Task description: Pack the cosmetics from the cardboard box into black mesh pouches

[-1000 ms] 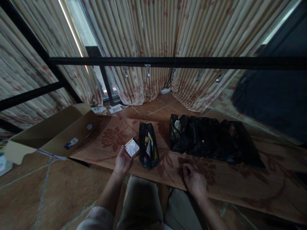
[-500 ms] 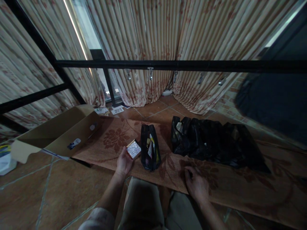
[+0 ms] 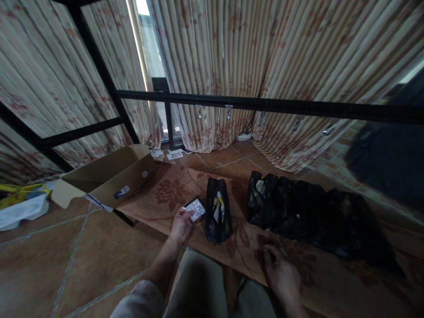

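Observation:
My left hand [image 3: 182,226] grips the near corner of a flat square case [image 3: 195,209] with a sparkling silver top. Its thumb lies over the glitter. Just right of the case stands a narrow black pouch [image 3: 218,221], unzipped along the top, with several small items [image 3: 218,207] inside, one partly yellow. On the front part of the patterned brown cloth [image 3: 172,190] rests my right hand [image 3: 281,270], its fingers curled in and nothing visible in them. A large, crumpled black plastic bag [image 3: 308,212] lies beyond that hand.
An open cardboard box [image 3: 129,183] sits at the cloth's left end. Further left, a white container [image 3: 24,212] with yellow things stands on the tiled floor [image 3: 109,260]. A dark rail [image 3: 205,99] crosses before striped curtains [image 3: 232,48]. Papers [image 3: 174,154] lie near the window.
The view has turned, so the scene sits further right at left and lower at right. My left thumb has come over the glittery top, and the case looks tilted flatter. My right hand stays curled.

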`<control>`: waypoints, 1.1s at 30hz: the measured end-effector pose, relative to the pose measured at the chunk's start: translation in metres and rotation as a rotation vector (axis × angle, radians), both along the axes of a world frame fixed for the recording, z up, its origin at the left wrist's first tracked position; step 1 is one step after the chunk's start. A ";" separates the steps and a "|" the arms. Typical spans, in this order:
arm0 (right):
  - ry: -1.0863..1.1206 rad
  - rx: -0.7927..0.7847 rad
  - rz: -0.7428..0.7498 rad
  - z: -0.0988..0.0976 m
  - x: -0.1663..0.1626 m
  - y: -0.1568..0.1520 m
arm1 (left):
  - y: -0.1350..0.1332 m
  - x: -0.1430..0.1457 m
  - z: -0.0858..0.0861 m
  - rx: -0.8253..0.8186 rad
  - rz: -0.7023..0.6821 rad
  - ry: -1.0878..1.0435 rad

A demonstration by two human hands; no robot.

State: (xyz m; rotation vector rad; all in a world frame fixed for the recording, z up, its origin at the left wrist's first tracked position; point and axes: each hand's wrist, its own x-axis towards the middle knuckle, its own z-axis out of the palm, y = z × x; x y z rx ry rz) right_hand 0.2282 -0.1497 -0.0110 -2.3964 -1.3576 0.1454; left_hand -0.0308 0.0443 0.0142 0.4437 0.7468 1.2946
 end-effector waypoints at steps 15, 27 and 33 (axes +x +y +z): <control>0.063 -0.046 0.002 0.007 -0.002 0.000 | 0.002 0.005 -0.011 0.056 0.005 0.157; 0.048 -0.083 -0.025 0.006 -0.001 0.000 | 0.003 0.005 -0.016 0.032 0.022 0.156; 0.030 -0.063 -0.007 0.006 0.000 0.000 | 0.003 0.007 -0.014 0.008 0.025 0.191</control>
